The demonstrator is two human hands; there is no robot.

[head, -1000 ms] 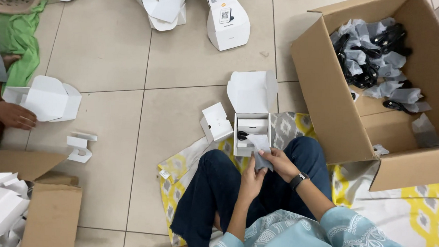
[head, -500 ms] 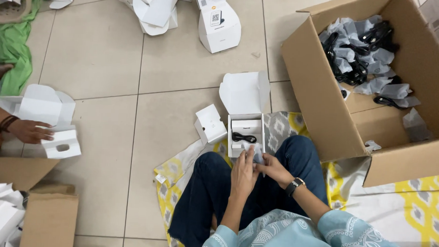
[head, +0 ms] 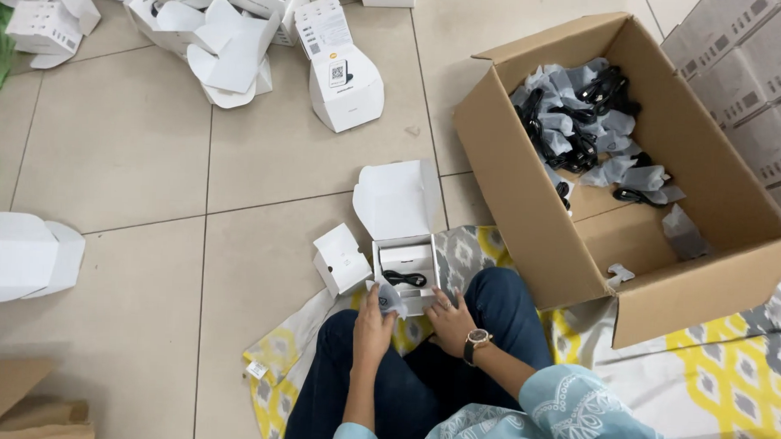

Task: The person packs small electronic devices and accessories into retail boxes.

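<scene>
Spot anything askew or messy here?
Yes: opened white cardboard boxes lie jumbled at top left, flaps splayed. The small white box beside the open white carton sits tilted. No damage visible.

light: bright, even | shadows: soft | focus: sharp | edges: slightly bowed

An open white cardboard carton [head: 404,263] with raised lid sits before the knees, a small white cube box [head: 341,259] beside it. A large brown corrugated box [head: 580,252] stands right; white cartons [head: 232,41] are heaped beyond.
</scene>
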